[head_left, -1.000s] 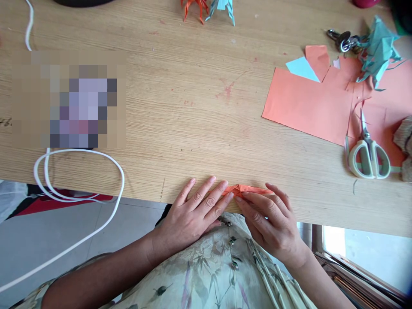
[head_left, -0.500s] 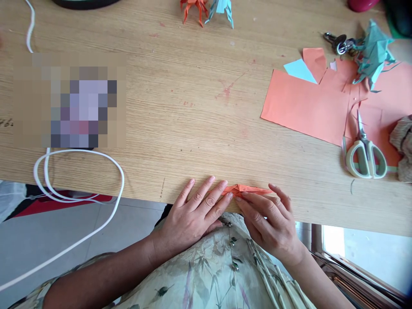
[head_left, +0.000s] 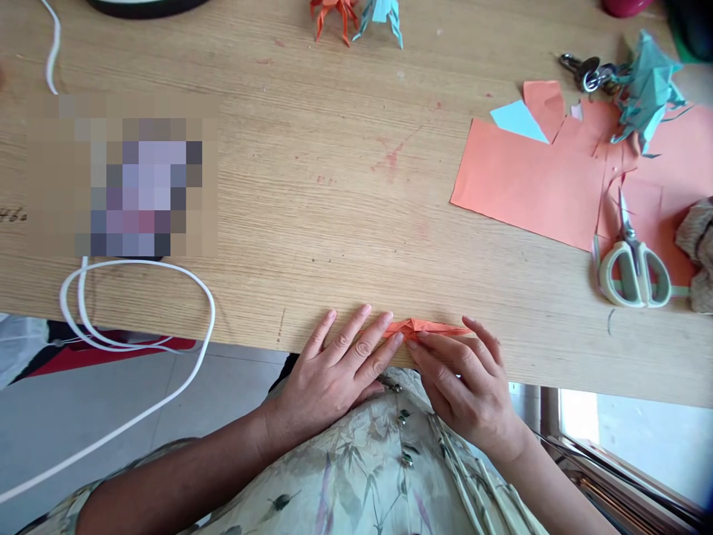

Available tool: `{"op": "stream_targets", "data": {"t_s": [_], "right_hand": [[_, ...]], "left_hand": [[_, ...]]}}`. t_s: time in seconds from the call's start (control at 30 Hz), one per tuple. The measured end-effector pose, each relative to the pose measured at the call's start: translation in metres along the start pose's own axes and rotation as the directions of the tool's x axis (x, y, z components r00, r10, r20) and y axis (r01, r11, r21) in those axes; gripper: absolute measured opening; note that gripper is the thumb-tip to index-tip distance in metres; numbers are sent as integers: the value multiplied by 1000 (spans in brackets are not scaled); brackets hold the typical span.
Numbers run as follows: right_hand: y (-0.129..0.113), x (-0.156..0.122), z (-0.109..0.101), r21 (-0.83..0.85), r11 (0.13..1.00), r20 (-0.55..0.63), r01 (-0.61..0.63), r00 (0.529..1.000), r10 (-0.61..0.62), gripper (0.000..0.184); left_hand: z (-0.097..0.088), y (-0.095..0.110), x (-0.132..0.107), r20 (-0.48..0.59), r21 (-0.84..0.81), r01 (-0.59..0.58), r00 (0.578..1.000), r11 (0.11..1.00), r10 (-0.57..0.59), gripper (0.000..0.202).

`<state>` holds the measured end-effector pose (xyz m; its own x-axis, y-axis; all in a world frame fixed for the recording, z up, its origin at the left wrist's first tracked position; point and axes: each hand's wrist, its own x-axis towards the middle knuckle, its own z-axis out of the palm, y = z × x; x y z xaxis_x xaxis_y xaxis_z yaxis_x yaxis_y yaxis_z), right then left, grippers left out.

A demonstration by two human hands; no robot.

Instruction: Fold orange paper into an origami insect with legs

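A narrow folded piece of orange paper (head_left: 431,327) lies along the front edge of the wooden table. Over its left end rests my left hand (head_left: 348,360), fingers spread and flat, index finger and thumb touching the paper. The fingers cover that end. My right hand (head_left: 468,379) is bent around the right half, its fingertips pinching the lower edge near the middle while the outer finger is raised by the pointed right end. Part of the right thumb is hidden.
Orange paper sheets (head_left: 526,182) lie at the right, with scissors (head_left: 632,260) on them. A teal origami figure (head_left: 649,93) sits beside keys (head_left: 587,74). Orange (head_left: 334,18) and light blue origami figures (head_left: 382,18) stand at the back. A white cable (head_left: 209,312) loops at the left.
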<state>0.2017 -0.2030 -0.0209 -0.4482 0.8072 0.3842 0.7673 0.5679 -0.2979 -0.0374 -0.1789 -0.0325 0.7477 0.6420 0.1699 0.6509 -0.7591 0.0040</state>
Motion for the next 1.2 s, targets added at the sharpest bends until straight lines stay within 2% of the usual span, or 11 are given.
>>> {"op": "stream_targets", "data": {"t_s": [0.17,0.33,0.53,0.7,1.2], "right_hand": [[1,-3,1,-21,999,-2,38,999,-38,32],[-2,-1,0,-30,1000,11,0,1000,0,34],[-5,4,0,-21,1000,12,-21,1000,21,33],[-3,4,3,-10,1000,-73,26,997,-27,36],[2,-2,-4,9,999,78,45,996,-46,40]], "left_hand": [[-1,1,1,-5,-4,13,1000,1000,-13,58],[0,2,0,-5,18,13,1000,1000,-13,57],[-6,0,4,42,37,-5,999,999,4,72],[-8,-1,4,54,40,-15,998,999,13,80],[-4,-3,2,38,7,-29,999,1000,28,81]]}}
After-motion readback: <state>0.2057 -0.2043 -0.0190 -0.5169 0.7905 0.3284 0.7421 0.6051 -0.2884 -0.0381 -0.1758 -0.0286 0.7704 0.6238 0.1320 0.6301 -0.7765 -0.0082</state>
